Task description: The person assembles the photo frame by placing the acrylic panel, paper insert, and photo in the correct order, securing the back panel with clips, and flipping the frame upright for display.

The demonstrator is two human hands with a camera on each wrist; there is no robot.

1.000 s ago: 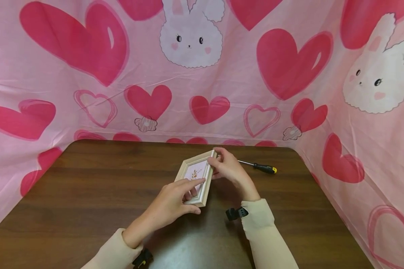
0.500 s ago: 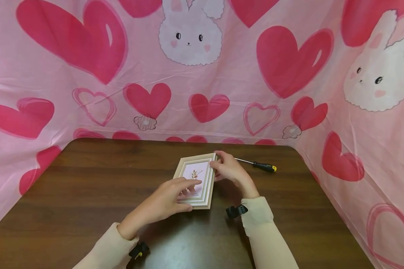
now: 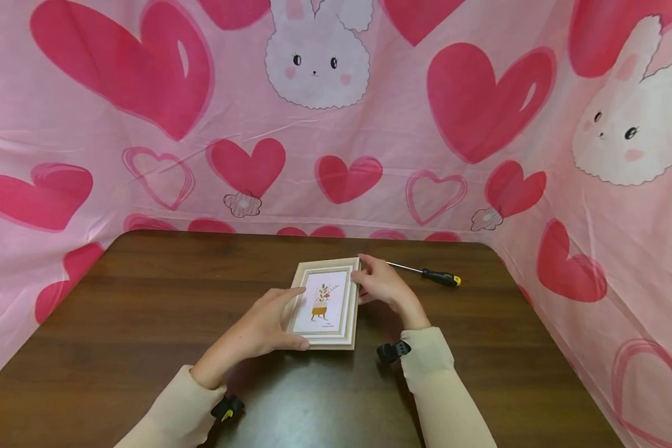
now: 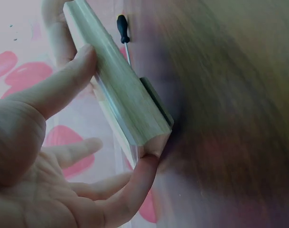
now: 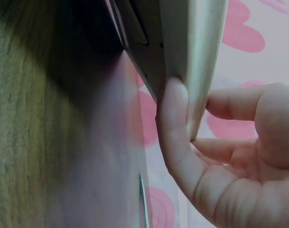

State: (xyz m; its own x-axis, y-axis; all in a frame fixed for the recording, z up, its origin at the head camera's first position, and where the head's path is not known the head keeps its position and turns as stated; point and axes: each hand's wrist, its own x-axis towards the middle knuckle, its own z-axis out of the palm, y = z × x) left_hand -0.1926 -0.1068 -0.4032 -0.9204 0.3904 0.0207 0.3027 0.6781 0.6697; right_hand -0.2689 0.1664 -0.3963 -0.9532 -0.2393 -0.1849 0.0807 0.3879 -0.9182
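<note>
A pale wooden picture frame with white inner edging shows a print of a plant in a pot on legs. Both hands hold it, front facing up, above the table. My left hand has its thumb on the near edge and fingers along the left side. In the left wrist view, a finger touches a corner of the frame. My right hand pinches the far right edge. In the right wrist view, fingers of the right hand lie on both faces of the frame, and its dark back shows.
A screwdriver with a black and yellow handle lies at the back right of the dark wooden table. Behind and beside the table hangs a pink cloth with hearts and rabbits.
The picture frame has turned from a steep tilt to flatter, its print now facing up. My left hand has drawn back left from across the print to the frame's left side; the right keeps its hold.
</note>
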